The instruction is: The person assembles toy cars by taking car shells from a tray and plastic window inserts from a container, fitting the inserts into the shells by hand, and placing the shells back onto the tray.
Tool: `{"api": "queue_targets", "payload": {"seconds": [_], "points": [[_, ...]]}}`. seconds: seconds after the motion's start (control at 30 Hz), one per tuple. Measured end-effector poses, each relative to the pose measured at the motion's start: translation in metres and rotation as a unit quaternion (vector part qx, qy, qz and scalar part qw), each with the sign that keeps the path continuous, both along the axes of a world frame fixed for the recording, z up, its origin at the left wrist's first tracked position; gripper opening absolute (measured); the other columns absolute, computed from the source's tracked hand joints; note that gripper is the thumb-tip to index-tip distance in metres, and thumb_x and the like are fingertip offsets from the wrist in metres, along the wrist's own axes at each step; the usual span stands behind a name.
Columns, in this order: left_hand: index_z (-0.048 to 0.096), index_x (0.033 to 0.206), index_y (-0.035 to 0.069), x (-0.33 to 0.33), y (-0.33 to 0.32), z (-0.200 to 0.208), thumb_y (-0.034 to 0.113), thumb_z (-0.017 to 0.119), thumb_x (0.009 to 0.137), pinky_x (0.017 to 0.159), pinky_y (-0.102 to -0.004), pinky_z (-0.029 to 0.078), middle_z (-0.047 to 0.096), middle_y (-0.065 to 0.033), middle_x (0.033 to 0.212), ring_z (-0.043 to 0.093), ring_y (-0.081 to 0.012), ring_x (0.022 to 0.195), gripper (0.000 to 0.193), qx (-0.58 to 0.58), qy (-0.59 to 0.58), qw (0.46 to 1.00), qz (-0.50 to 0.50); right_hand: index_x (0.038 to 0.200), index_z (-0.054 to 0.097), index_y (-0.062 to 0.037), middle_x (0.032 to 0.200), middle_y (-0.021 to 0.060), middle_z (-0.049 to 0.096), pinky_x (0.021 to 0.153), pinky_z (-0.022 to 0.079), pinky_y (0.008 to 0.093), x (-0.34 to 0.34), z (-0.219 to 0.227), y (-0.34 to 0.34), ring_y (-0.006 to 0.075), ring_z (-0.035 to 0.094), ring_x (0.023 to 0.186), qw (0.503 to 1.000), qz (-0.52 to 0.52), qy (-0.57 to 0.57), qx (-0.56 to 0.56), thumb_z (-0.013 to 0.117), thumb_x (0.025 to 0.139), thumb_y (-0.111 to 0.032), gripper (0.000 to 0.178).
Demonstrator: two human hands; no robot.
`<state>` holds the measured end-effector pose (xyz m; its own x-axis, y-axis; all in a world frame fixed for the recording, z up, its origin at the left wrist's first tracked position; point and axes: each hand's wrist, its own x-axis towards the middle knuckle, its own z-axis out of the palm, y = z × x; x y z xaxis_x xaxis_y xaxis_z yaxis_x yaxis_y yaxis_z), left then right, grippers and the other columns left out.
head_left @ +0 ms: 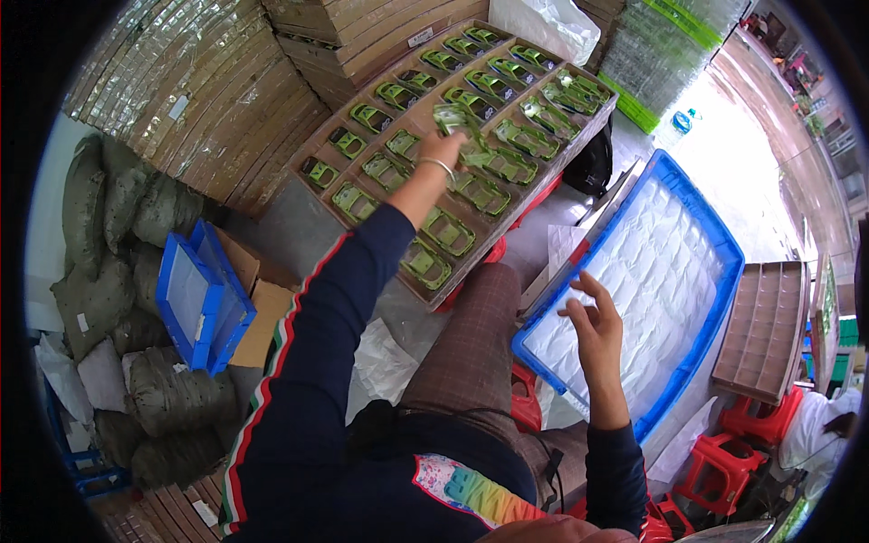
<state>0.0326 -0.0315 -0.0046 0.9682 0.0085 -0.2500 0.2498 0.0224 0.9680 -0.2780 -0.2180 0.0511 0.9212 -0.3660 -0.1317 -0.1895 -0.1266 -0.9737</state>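
My left hand (441, 152) is stretched out over a divided brown tray (339, 149), its fingers closed on a green toy car body shell (450, 116), slightly blurred. Rows of similar green toy car shells (450, 232) fill the tray's compartments; several at the far side have dark parts. My right hand (597, 328) hovers over a large blue tray (734, 271), thumb and fingers apart and nothing visible between them. White, wrinkled sheeting (647, 290) covers the inside of the blue tray.
Cardboard stacks (204, 100) rise at the back left, with dark stuffed sacks (172, 398) below. Two smaller blue trays (231, 321) lean near a cardboard box (272, 317). At right are an upright compartment tray (760, 330) and red stools (721, 471). Clear plastic trays (652, 63) are stacked behind.
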Motion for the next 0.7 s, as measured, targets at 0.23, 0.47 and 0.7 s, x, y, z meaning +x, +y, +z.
{"api": "queue_targets", "payload": {"seconds": [0.23,0.47,0.7], "points": [[0.059,0.097,-0.008,0.101,0.029,-0.019,0.016,0.071,0.079,0.043,-0.0328,0.056,0.066,-0.0241,0.094,0.068,-0.0283,0.06,0.032,0.092,0.159,0.982,0.044,0.131,0.05,0.0031,0.114,0.0139,0.061,0.076,0.053,0.0294,-0.041,-0.028,-0.043,0.0175,0.064,0.083,0.992,-0.085,0.061,0.069,0.06,0.09,-0.012,0.045],[0.065,0.114,0.004,0.108,0.008,-0.014,0.053,0.074,0.074,0.085,-0.0443,0.053,0.066,-0.0142,0.114,0.065,-0.0301,0.103,0.064,0.638,0.058,0.758,-0.121,0.128,0.052,0.0033,0.11,0.0117,0.062,0.078,0.053,0.0298,-0.05,-0.045,-0.071,0.0152,0.064,0.082,0.983,-0.122,0.066,0.122,0.06,0.092,-0.015,0.041],[0.066,0.107,-0.001,0.125,0.026,-0.004,0.052,0.078,0.07,0.059,-0.0338,0.052,0.07,-0.0077,0.074,0.065,-0.0158,0.056,0.065,0.639,0.033,0.739,-0.21,0.118,0.057,0.0084,0.108,0.0169,0.065,0.078,0.054,0.0303,-0.045,-0.057,-0.101,0.0203,0.066,0.088,0.977,-0.161,0.062,0.126,0.062,0.091,-0.012,0.035]]}}
